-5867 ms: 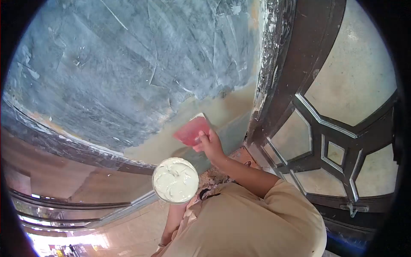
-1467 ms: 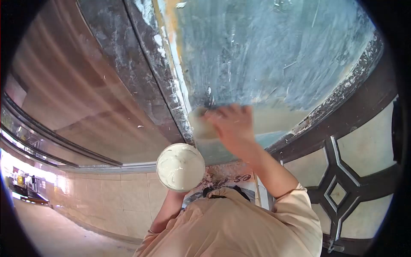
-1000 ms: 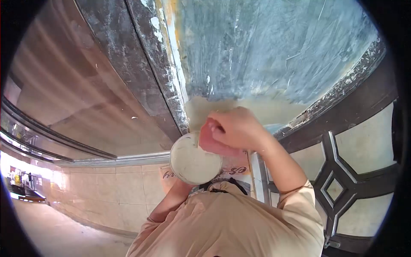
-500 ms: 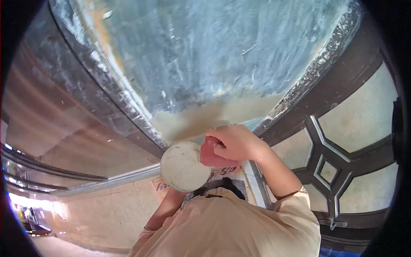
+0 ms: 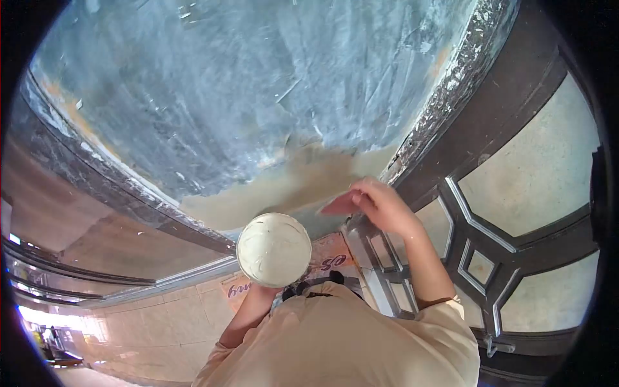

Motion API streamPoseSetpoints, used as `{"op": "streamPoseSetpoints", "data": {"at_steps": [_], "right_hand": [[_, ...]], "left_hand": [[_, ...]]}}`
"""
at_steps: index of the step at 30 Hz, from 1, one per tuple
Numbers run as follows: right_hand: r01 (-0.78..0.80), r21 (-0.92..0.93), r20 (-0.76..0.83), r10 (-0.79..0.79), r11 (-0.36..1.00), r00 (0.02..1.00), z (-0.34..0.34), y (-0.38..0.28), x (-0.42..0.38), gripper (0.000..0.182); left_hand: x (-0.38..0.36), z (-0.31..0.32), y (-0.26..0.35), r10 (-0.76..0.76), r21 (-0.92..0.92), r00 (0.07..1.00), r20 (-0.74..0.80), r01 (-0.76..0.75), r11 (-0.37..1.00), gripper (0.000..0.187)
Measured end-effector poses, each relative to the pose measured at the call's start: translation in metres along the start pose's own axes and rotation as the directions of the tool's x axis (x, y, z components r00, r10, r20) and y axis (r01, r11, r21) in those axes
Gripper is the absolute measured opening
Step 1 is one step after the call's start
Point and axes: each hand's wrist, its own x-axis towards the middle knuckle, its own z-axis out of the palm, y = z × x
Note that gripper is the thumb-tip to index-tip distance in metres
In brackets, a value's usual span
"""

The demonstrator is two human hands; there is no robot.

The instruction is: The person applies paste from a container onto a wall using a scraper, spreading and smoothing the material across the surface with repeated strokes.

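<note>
My right hand (image 5: 382, 204) is closed on a flat reddish putty spreader (image 5: 340, 204), its blade pointing left, near the lower part of the wall. My left hand (image 5: 263, 291) supports a round bucket (image 5: 240, 261) from below; its fingers are hidden underneath. Whitish paste (image 5: 274, 250) fills the bucket almost to the rim, with smear marks on top. Ahead stands a wall panel (image 5: 251, 97) with patchy blue-grey coating, and a beige strip (image 5: 225, 205) runs along its lower part. The spreader is apart from the bucket, to its right.
A dark door with pale panes (image 5: 516, 168) stands close on the right, its handle (image 5: 500, 347) low down. Brown glossy panelling (image 5: 77, 226) lines the left. An orange printed mat (image 5: 332, 248) lies on the tiled floor (image 5: 161, 322) by my feet.
My right hand has moved right with the spreader, away from the bucket's rim, and the blade now shows more edge-on. The view has shifted, so the wall appears further left.
</note>
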Motion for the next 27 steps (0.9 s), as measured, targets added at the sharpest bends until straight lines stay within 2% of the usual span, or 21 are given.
{"op": "streamPoseSetpoints", "data": {"at_steps": [1,2,4,5,6,8,10,12,15,18,20,22,26,27], "right_hand": [[0.011,-0.08,-0.066,-0.016,0.997,0.998,-0.009,0.009,0.004,0.023],[0.012,-0.075,-0.065,-0.017,0.997,0.998,-0.018,0.017,0.009,0.023],[0.017,-0.243,-0.165,-0.059,0.97,0.984,-0.035,0.03,0.019,0.018],[0.063,-0.292,-0.235,-0.135,0.954,0.963,-0.038,0.041,0.025,0.016],[0.067,-0.288,-0.233,-0.137,0.955,0.963,-0.044,0.047,0.031,0.016],[0.06,-0.454,-0.269,-0.201,0.889,0.942,-0.056,0.055,0.04,0.017],[0.067,-0.459,-0.319,-0.234,0.886,0.919,-0.07,0.045,0.044,0.017],[0.082,-0.357,-0.382,-0.226,0.931,0.896,-0.08,0.035,0.039,0.016],[0.186,-0.39,-0.281,-0.309,0.902,0.909,-0.07,0.046,0.031,0.016],[0.15,-0.481,-0.176,-0.263,0.864,0.948,-0.05,0.072,0.038,0.017],[0.155,-0.499,-0.207,-0.291,0.853,0.934,-0.057,0.077,0.045,0.018],[0.205,-0.366,-0.404,-0.353,0.908,0.844,-0.075,0.056,0.049,0.02],[0.291,-0.323,-0.342,-0.398,0.901,0.851,-0.087,0.047,0.045,0.022],[0.27,-0.331,-0.232,-0.356,0.904,0.905,-0.075,0.052,0.042,0.023]], "left_hand": [[0.003,0.005,-0.004,-0.039,-0.175,0.999,-0.015,0.036,0.984,0.062],[0.007,0.011,-0.008,-0.08,-0.346,0.997,-0.023,0.067,0.936,0.061],[0.014,0.02,-0.016,-0.16,-0.651,0.987,-0.019,0.11,0.751,0.06],[0.016,0.022,-0.02,-0.159,-0.649,0.987,-0.023,0.107,0.753,0.06],[0.019,0.026,-0.02,-0.214,-0.641,0.973,-0.084,0.112,0.76,0.059],[0.02,0.036,-0.022,-0.271,-0.634,0.95,-0.155,0.115,0.765,0.058],[0.029,0.061,-0.006,-0.209,-0.722,0.975,-0.077,0.09,0.686,0.056],[0.033,0.066,-0.013,-0.222,-0.726,0.967,-0.129,0.06,0.685,0.056],[0.037,0.071,-0.025,-0.228,-0.731,0.956,-0.186,0.021,0.682,0.057],[0.046,0.088,-0.032,-0.195,-0.726,0.957,-0.216,-0.024,0.687,0.059],[0.05,0.09,-0.043,-0.206,-0.722,0.944,-0.258,-0.046,0.69,0.06],[0.048,0.087,-0.056,-0.206,-0.732,0.946,-0.252,-0.047,0.68,0.06],[0.049,0.097,-0.064,-0.233,-0.767,0.941,-0.246,-0.042,0.641,0.061],[0.049,0.098,-0.066,-0.201,-0.764,0.952,-0.231,-0.049,0.643,0.061]]}}
